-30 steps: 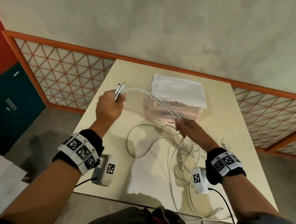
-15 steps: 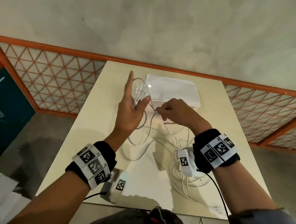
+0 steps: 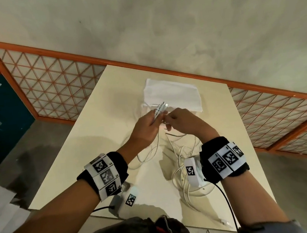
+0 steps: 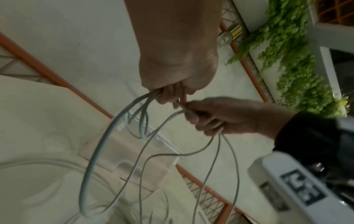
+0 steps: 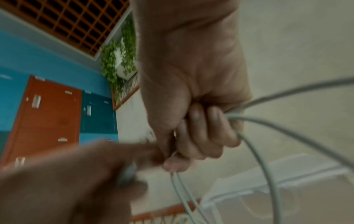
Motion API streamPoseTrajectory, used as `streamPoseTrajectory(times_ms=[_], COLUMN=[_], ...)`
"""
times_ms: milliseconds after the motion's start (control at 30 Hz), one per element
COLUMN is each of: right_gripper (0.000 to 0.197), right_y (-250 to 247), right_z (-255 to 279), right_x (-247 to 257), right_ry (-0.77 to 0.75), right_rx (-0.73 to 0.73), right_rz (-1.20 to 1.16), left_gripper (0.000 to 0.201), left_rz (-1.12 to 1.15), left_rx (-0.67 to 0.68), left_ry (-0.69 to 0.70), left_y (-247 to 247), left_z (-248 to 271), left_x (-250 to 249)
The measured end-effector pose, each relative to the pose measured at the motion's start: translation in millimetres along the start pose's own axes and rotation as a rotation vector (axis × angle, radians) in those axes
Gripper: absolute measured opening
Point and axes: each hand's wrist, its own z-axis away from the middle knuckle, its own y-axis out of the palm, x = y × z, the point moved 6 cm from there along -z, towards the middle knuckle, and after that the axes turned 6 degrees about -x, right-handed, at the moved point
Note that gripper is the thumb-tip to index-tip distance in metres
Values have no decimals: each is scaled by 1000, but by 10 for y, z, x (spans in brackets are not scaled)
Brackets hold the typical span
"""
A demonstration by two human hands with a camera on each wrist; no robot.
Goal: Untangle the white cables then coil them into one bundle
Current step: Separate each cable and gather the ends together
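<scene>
White cables (image 3: pixel 182 163) hang from both my hands down to a loose tangle on the bench (image 3: pixel 100 135), with more loops lying under my right wrist and one end trailing off the near edge. Left side first: my left hand (image 3: pixel 143 129) is raised over the bench, fingers (image 4: pixel 168 95) curled round a bunch of cable ends, the plugs (image 3: pixel 160 109) sticking out past the knuckles toward the far side. Several strands drop from that fist in the left wrist view. Just beside it, touching or nearly so, my right hand (image 3: pixel 183 121) has its fingers (image 5: pixel 199 136) curled round a few strands, thumb and forefinger pinching one strand right next to the left fist; the right wrist view is blurred there. Beyond both hands a clear plastic box (image 4: pixel 134 160) sits on the bench with a folded white cloth (image 3: pixel 173 96) on top. Cable loops lie against its near side.
</scene>
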Motion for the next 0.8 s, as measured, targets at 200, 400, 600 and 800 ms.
streamPoseTrajectory(times_ms=[200,400,600,800], right_gripper=[54,36,33,34], right_y=[-242,-223,357,97], right_z=[43,-13,51,65], right_x=[-36,-404,-1193,-1187], right_ry=[-88,-138,20,32], right_rx=[-90,-35,111,-59], right_rz=[-275,-614,-515,-559], left_gripper=[30,36,30,42], left_rz=[253,268,379,-227], left_rx=[58,-372,-640,-827], left_ry=[-98,112,121,-77], left_y=[125,-208,-552,-499], left_z=[-63,-251,-319,-96], left_x=[-85,-406,-447,6])
